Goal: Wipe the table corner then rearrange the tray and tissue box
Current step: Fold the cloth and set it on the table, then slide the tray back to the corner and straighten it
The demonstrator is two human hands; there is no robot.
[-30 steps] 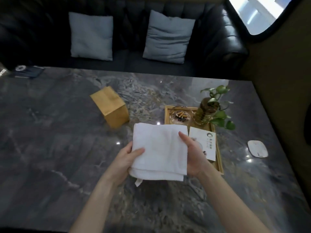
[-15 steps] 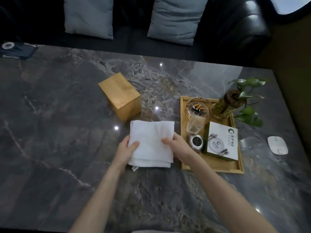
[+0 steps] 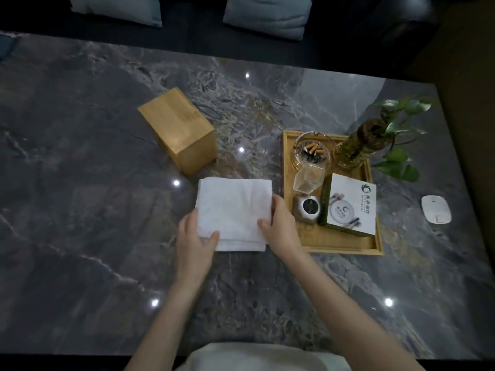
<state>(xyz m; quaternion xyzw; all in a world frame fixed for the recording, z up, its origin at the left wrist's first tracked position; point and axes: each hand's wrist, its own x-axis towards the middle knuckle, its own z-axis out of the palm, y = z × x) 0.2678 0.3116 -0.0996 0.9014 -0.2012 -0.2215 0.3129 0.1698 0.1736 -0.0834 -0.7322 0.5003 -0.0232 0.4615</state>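
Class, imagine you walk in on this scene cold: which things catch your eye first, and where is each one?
The white folded cloth stands out at the centre of the dark marble table, gripped at its near corners by the left hand and right hand. To its right lies a wooden tray crowded with an ashtray of cigarette butts and a plant. A wooden tissue box sits behind the cloth, to the left.

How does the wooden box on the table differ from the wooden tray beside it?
The wooden box is a tall closed block standing skewed to the table edge; the wooden tray is flat, shallow, open-topped and lies nearly square to it. The box carries nothing on top, while the tray holds an ashtray, a plant vase and a white carton. Both are light, bamboo-coloured wood.
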